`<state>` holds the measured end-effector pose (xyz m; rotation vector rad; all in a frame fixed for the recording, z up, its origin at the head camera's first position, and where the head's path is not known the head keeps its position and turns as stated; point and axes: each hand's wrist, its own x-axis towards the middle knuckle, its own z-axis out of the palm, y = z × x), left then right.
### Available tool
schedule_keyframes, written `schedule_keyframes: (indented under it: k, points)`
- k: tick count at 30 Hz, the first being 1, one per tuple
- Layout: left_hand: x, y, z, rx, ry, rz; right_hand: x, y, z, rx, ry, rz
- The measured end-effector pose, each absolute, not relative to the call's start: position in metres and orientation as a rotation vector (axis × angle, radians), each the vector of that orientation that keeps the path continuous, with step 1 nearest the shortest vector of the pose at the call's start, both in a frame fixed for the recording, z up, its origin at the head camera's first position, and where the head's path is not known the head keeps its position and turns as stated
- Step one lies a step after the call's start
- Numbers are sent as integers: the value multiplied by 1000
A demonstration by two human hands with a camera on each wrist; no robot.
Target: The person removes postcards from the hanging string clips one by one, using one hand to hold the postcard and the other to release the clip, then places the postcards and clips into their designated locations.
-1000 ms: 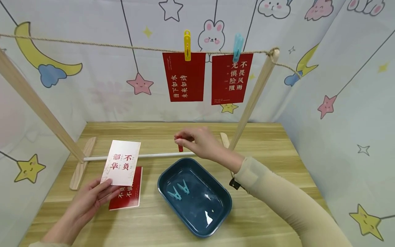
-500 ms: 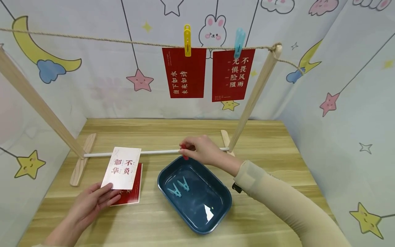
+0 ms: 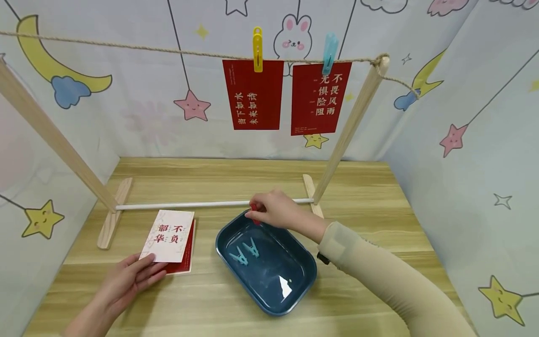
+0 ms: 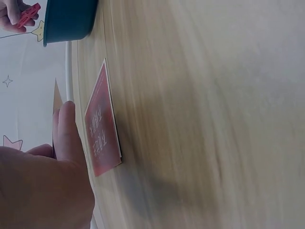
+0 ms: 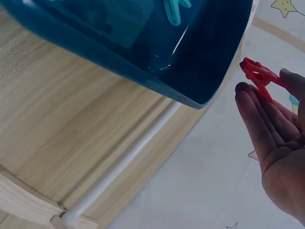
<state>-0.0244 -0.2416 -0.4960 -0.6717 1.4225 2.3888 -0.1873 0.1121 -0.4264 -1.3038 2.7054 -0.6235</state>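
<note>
My left hand (image 3: pixel 128 283) holds a white card (image 3: pixel 170 236) with red characters by its lower edge, thumb on top. Below this card a red card (image 3: pixel 185 263) lies on the table, partly covered in the head view; the left wrist view shows this red card (image 4: pixel 101 129) apart from the hand. My right hand (image 3: pixel 283 211) pinches a red clothespin (image 3: pixel 255 216) over the far rim of a dark blue basin (image 3: pixel 269 267). In the right wrist view the red clothespin (image 5: pixel 259 76) sits between thumb and fingers. Two light-blue clothespins (image 3: pixel 240 257) lie in the basin.
A twine line (image 3: pixel 147 48) runs between two wooden posts (image 3: pixel 351 131). Two red cards (image 3: pixel 254 110) hang from it, one under a yellow clothespin (image 3: pixel 258 49), one under a light-blue clothespin (image 3: pixel 330 54). A white rod (image 3: pixel 181 205) joins the posts' feet behind the basin.
The left hand has lowered the white card, which covers more of the red one. The right hand has come down and slightly right with the red clothespin. The head view has tilted down a little.
</note>
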Motion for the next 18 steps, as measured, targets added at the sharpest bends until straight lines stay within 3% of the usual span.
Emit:
schedule_keyframes:
  k: [18]
  points:
    - [-17, -236, -505, -692, 1440, 2371, -173, 86, -453, -1401, 2696, 237]
